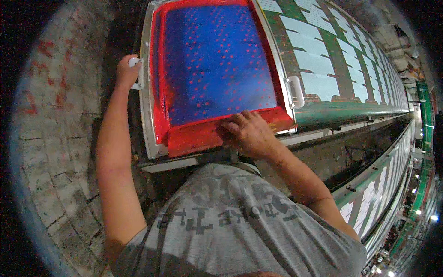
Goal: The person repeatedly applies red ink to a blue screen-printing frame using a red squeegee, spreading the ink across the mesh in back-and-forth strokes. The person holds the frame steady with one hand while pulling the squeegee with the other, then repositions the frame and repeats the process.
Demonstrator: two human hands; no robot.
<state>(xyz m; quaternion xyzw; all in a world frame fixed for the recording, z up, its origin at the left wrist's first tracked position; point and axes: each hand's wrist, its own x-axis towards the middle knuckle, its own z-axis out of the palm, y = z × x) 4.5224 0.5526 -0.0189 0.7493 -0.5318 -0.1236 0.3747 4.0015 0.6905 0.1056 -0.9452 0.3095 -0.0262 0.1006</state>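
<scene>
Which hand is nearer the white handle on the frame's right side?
The right hand, below-left of that handle; the left hand grips the opposite handle across the frame.

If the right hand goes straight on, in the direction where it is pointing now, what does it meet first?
Past the red strip under its fingers, the right hand would probably meet the blue panel; height differences are unclear.
</scene>
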